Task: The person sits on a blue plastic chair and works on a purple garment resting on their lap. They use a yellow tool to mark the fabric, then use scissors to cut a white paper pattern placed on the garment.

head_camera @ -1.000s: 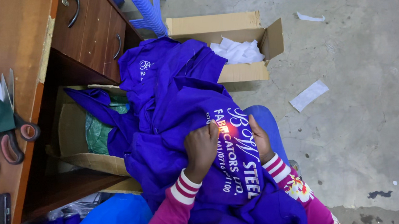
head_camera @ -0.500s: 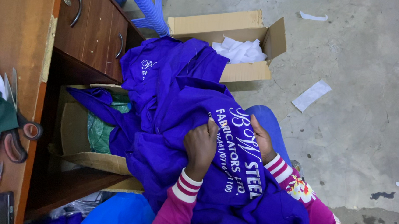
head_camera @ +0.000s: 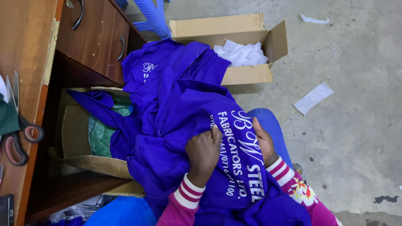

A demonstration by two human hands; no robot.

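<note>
The left hand (head_camera: 203, 150) is clenched on a bunched fold of the purple garment (head_camera: 182, 109) with white lettering, which lies across the person's lap. The right hand (head_camera: 264, 141) grips the same cloth just beside it, partly hidden under the fabric. Beyond, an open cardboard box (head_camera: 250, 74) holds white scraps. Scissors (head_camera: 18, 135) rest on the wooden counter (head_camera: 11, 32) at left.
</note>
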